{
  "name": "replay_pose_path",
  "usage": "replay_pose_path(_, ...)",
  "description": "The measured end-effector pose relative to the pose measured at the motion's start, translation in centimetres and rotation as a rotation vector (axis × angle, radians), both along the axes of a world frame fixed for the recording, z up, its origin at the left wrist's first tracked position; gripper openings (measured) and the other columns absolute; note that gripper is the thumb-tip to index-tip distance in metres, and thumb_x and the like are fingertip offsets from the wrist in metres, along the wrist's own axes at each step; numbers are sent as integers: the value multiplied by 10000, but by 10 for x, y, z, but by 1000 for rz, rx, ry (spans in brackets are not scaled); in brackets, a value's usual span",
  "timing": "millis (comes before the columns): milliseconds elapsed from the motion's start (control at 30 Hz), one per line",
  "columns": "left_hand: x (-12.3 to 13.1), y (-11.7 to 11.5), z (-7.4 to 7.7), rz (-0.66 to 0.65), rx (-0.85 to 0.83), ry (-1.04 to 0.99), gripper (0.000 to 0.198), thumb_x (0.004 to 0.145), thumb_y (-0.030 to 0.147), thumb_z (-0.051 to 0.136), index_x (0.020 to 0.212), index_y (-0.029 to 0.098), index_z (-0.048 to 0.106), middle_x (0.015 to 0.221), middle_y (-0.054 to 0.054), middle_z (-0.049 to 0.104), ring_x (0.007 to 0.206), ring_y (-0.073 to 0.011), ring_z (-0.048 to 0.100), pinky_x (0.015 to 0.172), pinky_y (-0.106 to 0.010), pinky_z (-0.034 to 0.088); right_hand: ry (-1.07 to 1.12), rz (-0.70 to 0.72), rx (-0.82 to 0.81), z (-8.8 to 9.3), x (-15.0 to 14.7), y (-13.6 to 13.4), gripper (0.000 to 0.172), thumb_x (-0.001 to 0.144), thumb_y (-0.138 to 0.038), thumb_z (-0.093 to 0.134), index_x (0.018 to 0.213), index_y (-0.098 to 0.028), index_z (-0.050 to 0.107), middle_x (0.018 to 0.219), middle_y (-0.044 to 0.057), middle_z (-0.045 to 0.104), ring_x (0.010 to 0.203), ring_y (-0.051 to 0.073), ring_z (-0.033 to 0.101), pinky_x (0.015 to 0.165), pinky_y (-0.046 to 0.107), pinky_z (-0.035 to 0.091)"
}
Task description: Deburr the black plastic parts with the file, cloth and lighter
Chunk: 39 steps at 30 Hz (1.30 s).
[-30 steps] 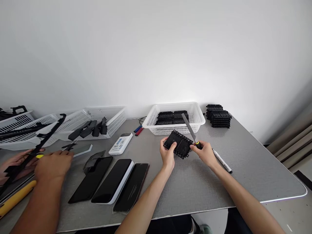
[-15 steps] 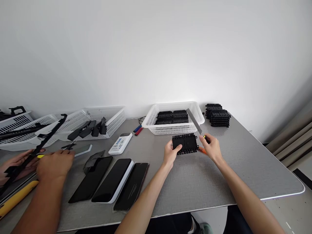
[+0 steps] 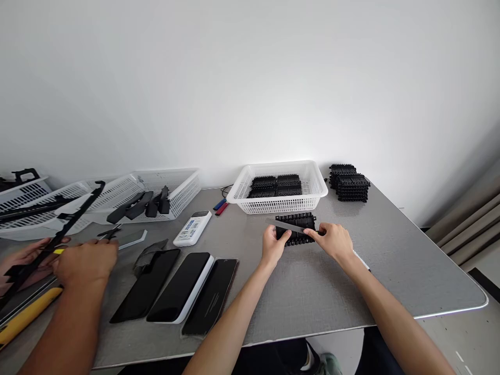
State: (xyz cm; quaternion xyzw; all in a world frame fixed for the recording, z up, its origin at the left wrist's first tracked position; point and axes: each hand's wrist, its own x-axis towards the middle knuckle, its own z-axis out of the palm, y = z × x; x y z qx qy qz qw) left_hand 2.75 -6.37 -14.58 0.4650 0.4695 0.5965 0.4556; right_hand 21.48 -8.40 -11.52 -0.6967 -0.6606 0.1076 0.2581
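Observation:
My left hand [image 3: 274, 242] grips the left end of a black plastic plate [image 3: 300, 240] with toothed edges, its thumb on the face. In my right hand [image 3: 331, 239] is a flat grey file [image 3: 287, 225], its handle hidden in the fingers. The file lies across the plate, pointing left over my left hand. My right thumb presses on the file near the plate's right end. Behind the plate stands a white basket [image 3: 282, 206] holding several similar black plates [image 3: 275, 186].
Stacked black plates [image 3: 351, 186] stand at the back right. Three phones, one white-edged [image 3: 180, 286], lie left of my arm, below a white power bank [image 3: 192, 229]. At far left a co-worker's hands [image 3: 84, 263] hold a long black strip [image 3: 74, 221], near more baskets [image 3: 183, 198].
My right hand has swung the file from pointing up, beside the plate, to lying across its face. The orange tool behind my right hand is now hidden; a white pen-like thing shows by the wrist.

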Motion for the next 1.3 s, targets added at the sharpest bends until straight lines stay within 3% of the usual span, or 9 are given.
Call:
replay_pose_path(367, -3, 1, 6, 30, 35, -55, 401, 661, 282, 784, 1020, 169, 646, 960, -71, 758, 853, -225, 723, 773, -339, 563, -41, -112, 41, 5, 25, 8, 699, 796, -866, 389, 560, -223, 527, 545, 56, 582, 528, 192, 508, 518, 287, 251)
replay_pose_path(633, 1, -3, 7, 13, 29, -32, 317, 660, 278, 787, 932, 165, 666, 906, -71, 758, 840, -231, 720, 771, -342, 557, -40, -8, 17, 4, -2, 0, 680, 811, -845, 403, 559, -223, 513, 540, 49, 572, 497, 177, 484, 506, 294, 236)
replay_pose_path(867, -4, 0, 9, 24, 23, -81, 455, 641, 322, 807, 1036, 169, 642, 954, -76, 753, 810, -222, 717, 710, -329, 569, -12, -131, 50, 6, 30, 9, 706, 787, -879, 376, 531, -229, 474, 504, 39, 533, 475, 172, 441, 507, 292, 254)
replay_pose_path(1133, -2, -2, 11, 0, 30, -100, 401, 632, 292, 818, 980, 169, 661, 891, -62, 757, 769, -208, 710, 686, -309, 563, -8, -32, 27, 3, 6, 5, 679, 790, -859, 414, 543, -230, 480, 532, 36, 547, 503, 171, 451, 515, 292, 234)
replay_pose_path(1300, -4, -1, 12, 25, 35, -147, 448, 626, 287, 817, 1026, 175, 651, 936, -65, 760, 805, -217, 714, 685, -314, 569, 60, -146, 63, 4, 28, 10, 694, 789, -866, 399, 508, -231, 402, 501, 25, 503, 478, 154, 383, 505, 288, 241)
